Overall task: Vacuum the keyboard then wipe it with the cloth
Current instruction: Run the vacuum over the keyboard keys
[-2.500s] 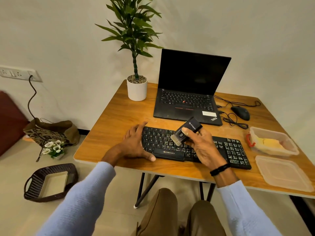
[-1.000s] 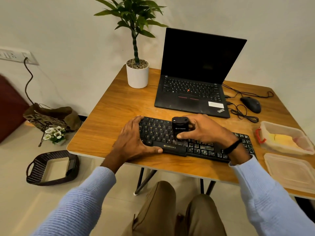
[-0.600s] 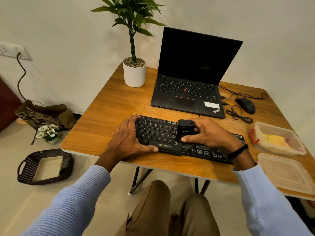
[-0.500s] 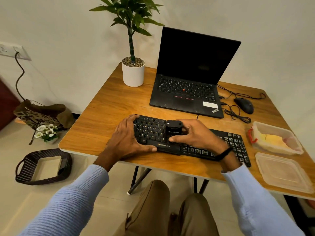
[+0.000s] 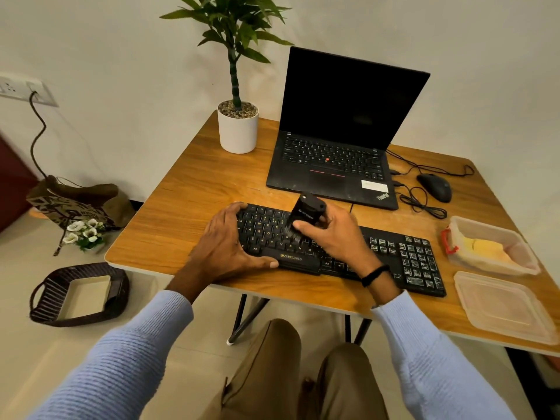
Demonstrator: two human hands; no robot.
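Both hands hold something: our left hand (image 5: 225, 247) clasps the keyboard (image 5: 406, 259) at its left end, fingers over the far edge, thumb on the near, and our right hand (image 5: 330, 234) wraps the vacuum (image 5: 307, 210), brush down on the letter keys. We judge the vacuum light and rigid, best gripped round its body; the keyboard, stiff, may slide.
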